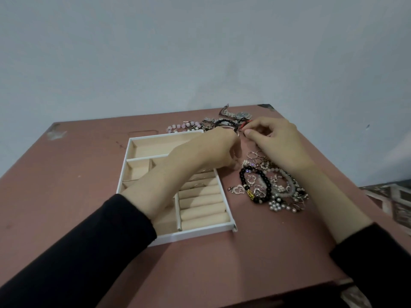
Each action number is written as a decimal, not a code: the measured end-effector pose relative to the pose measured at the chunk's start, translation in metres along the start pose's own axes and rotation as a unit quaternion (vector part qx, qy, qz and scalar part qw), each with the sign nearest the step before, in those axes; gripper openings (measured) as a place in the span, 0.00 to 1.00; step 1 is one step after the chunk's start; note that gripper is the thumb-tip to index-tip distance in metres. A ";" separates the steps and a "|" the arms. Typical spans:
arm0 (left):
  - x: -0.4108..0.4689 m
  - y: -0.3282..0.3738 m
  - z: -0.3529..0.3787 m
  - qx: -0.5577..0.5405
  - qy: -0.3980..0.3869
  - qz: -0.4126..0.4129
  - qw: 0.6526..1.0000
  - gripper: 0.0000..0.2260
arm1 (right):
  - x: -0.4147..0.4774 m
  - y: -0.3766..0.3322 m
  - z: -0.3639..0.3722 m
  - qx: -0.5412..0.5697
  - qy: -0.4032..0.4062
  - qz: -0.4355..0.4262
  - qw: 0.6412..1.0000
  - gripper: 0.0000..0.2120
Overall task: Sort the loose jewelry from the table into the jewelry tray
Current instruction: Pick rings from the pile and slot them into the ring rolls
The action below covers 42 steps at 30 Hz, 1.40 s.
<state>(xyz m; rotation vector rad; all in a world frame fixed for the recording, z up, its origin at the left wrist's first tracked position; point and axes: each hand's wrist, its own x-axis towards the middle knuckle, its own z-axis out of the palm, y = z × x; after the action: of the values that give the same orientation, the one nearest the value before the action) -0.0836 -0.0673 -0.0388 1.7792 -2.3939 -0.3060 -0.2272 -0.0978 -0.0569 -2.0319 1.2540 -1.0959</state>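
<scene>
A white jewelry tray (133,150) with beige compartments and ring rolls lies on the pink table. My left hand (206,152) reaches across the tray's far right corner, fingers closed on one end of a thin black and red cord bracelet (224,123). My right hand (273,136) pinches the bracelet's red end between thumb and forefinger. A pile of loose jewelry (269,185) lies right of the tray: a black bead bracelet (265,182), heart pendants, pearl pieces, silver rings (255,154). One ring sits in the ring rolls (198,185).
Behind the tray lie a pink bead bracelet (178,127) and a metal wristwatch (235,114). A pale wall rises just past the table's far edge. Patterned floor (391,201) shows beyond the table's right edge.
</scene>
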 end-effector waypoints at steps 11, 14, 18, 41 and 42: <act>-0.003 -0.002 0.002 -0.052 0.068 -0.012 0.996 0.08 | 0.003 0.005 -0.002 -0.005 -0.002 0.010 1.000 0.05; -0.021 -0.010 0.003 -0.104 0.162 -0.033 0.981 0.06 | 0.001 0.006 -0.001 -0.050 -0.058 -0.002 0.997 0.03; -0.049 -0.020 0.000 -0.151 0.229 -0.060 0.960 0.03 | 0.003 0.004 0.009 -0.164 -0.121 -0.029 0.979 0.11; -0.081 -0.024 -0.005 -0.189 0.245 -0.078 0.948 0.03 | 0.016 0.005 0.015 -0.130 -0.152 0.013 0.980 0.07; -0.082 -0.025 -0.004 -0.186 0.244 -0.081 0.948 0.02 | 0.014 0.004 0.016 -0.123 -0.146 0.008 0.982 0.07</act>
<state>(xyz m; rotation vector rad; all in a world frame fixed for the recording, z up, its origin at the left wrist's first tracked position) -0.0355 0.0042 -0.0403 1.6387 -1.7254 -0.2727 -0.2118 -0.1123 -0.0637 -2.2598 1.2974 -0.6289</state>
